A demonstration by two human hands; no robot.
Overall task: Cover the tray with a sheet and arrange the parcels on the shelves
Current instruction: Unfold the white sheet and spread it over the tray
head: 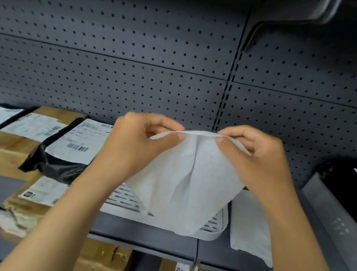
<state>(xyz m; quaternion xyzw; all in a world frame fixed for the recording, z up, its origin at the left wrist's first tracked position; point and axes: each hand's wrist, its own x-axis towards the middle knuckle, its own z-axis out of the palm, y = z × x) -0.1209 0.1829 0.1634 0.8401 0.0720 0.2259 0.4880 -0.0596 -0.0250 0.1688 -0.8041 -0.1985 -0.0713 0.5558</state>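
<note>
1. There is one view only, from a wide-angle camera on the person's head.
2. It faces forward and slightly down at a dark pegboard back panel point(103, 70) and the shelf point(144, 236) beneath it.
3. It sits close, at arm's reach, both forearms entering from the bottom edge.

Matt creased paper sheet point(189, 179); slotted white plastic tray point(219, 231); perforated grey metal backboard point(103, 70)

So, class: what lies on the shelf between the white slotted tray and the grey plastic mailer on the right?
In the head view, a second white sheet lies flat between the slotted tray and the grey mailer.
</note>
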